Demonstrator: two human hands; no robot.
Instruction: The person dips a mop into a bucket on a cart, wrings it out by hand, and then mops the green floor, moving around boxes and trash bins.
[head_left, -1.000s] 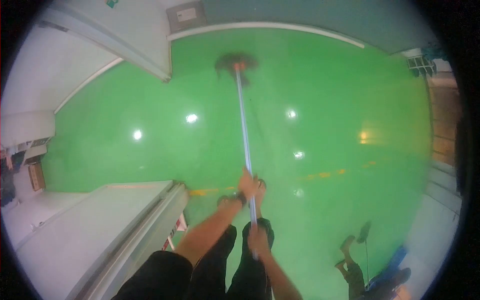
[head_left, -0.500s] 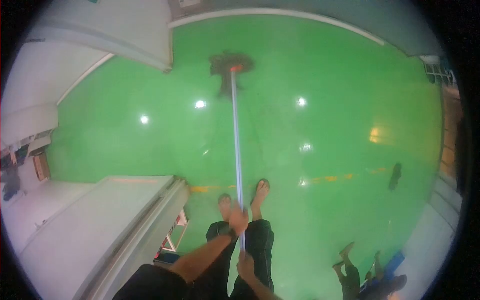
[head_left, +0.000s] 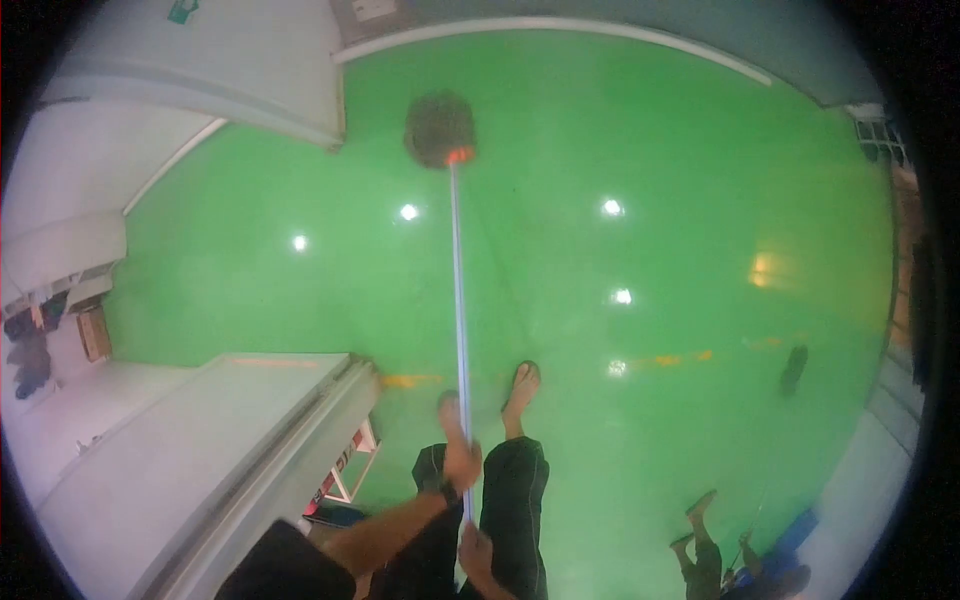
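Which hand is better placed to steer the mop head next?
Probably the left hand: it grips the handle nearer the mop head, while the right hand holds it farther back.

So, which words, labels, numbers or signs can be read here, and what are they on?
None readable.
Green sign on pale panel: too small.
Whitish label on grey box: blurred.
Red-and-black marking by white frame: blurred.

We can read no words or numbers. Green-and-white sign [head_left: 183, 10] on the pale panel [head_left: 215, 65], upper left: blurred. Pale label [head_left: 375, 9] on the grey surface [head_left: 408, 14] beside it: too small for us to make out.
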